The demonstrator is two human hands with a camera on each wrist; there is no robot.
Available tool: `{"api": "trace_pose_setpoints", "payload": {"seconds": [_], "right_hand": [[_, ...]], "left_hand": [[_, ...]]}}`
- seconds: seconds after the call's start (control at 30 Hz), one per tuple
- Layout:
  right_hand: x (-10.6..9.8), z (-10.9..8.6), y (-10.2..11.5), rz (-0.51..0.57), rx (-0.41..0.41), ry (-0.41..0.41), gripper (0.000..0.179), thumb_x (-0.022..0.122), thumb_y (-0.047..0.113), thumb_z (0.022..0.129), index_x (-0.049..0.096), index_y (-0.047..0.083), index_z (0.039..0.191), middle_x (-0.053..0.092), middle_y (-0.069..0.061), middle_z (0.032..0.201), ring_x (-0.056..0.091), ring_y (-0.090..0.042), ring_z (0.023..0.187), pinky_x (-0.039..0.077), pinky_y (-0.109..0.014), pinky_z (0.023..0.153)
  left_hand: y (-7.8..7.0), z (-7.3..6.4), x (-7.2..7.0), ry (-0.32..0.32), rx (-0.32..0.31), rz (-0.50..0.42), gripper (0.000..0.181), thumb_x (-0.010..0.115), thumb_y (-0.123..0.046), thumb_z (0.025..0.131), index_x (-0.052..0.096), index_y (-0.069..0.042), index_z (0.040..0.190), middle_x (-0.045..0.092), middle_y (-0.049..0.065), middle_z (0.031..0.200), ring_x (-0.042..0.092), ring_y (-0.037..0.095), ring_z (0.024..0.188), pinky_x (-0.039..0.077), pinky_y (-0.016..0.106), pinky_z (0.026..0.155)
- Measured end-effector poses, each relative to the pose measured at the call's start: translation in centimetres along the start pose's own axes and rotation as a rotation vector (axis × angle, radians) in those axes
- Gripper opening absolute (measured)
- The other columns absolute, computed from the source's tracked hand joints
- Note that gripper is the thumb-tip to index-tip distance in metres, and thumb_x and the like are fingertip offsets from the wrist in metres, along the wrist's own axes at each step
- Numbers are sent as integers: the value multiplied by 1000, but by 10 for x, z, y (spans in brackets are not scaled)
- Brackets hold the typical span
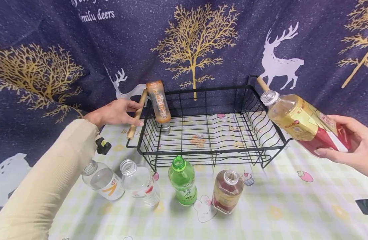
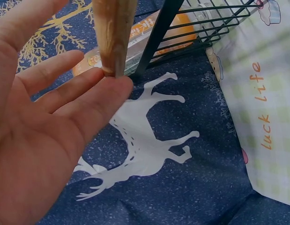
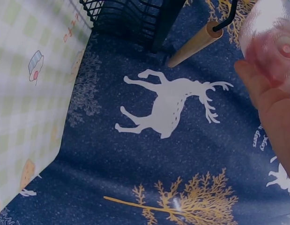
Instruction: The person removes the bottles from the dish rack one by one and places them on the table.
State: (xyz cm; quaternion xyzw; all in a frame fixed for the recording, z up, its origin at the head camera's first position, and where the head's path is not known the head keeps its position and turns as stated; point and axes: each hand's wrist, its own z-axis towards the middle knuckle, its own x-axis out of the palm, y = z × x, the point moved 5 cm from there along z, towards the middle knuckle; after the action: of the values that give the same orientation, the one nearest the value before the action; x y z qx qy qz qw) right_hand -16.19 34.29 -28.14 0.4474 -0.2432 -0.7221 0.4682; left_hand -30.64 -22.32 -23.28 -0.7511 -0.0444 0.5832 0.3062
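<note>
A black wire basket (image 1: 215, 152) with wooden handles stands against the backdrop. At its left handle (image 1: 136, 120), my left hand (image 1: 116, 112) touches the wood with fairly straight fingers; the left wrist view shows the fingertips against the handle (image 2: 114, 37). Inside the basket's left end, a clear bottle with orange ends (image 1: 158, 101) leans upside down, neck low. My right hand (image 1: 356, 141) grips the lower part of a large bottle with a gold and red label (image 1: 298, 116). That bottle tilts, its uncapped neck pointing left beside the right handle (image 1: 263, 83). Its base (image 3: 276, 44) shows in the right wrist view.
In front of the basket stand a clear bottle with an orange mark (image 1: 104, 183), another clear bottle (image 1: 141, 186), a green bottle (image 1: 182, 183) and a small brown-red bottle (image 1: 228, 193), all uncapped. A dark blue cloth (image 1: 135, 43) hangs behind. Checked cloth (image 1: 277, 206) covers the table.
</note>
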Motion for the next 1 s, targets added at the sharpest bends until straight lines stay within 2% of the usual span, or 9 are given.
{"api": "trace_pose_setpoints", "payload": {"seconds": [0.17,0.37,0.6,0.73,0.8,0.93,1.0], "right_hand": [[2,-1,0,31,-16,-2,92,72,-36,61,55,14,137,62,10,115,60,3,95,49,-5,74],[2,-3,-3,11,-42,7,91,74,-34,61,54,13,137,62,12,117,59,4,99,47,-3,79],[5,-2,-4,-22,-97,23,98,72,-38,51,51,10,134,62,12,115,60,5,99,45,-3,82],[7,-5,-4,-76,-87,34,99,70,-36,55,44,14,137,60,19,120,57,8,105,40,-1,86],[8,-6,-3,-105,-77,56,101,72,-33,59,40,14,143,56,20,125,53,9,109,39,-1,88],[12,-8,-2,-123,-59,113,102,73,-29,67,34,14,151,50,18,130,51,10,111,41,-1,85],[13,-10,-2,-120,-39,128,101,71,-28,70,34,19,151,48,19,130,50,12,109,42,0,80]], "left_hand": [[4,1,1,-28,-7,17,72,84,-17,83,49,9,141,57,25,136,54,38,127,43,51,106],[6,1,1,-43,-15,27,68,84,-14,82,52,10,138,60,24,132,55,37,126,46,49,104],[7,-1,1,-42,-19,32,68,84,-15,82,53,10,137,61,25,131,56,38,125,46,50,103],[8,-1,1,-47,-20,33,67,84,-16,82,54,9,136,62,25,130,57,38,124,45,51,103],[8,0,1,-48,-22,32,67,84,-15,82,54,9,136,62,25,130,57,38,124,46,50,103],[8,1,1,-47,-24,36,67,84,-16,82,54,9,136,61,25,130,57,38,124,47,50,101],[7,1,1,-47,-24,38,67,84,-15,82,54,9,137,61,25,130,57,38,124,47,50,101]]}}
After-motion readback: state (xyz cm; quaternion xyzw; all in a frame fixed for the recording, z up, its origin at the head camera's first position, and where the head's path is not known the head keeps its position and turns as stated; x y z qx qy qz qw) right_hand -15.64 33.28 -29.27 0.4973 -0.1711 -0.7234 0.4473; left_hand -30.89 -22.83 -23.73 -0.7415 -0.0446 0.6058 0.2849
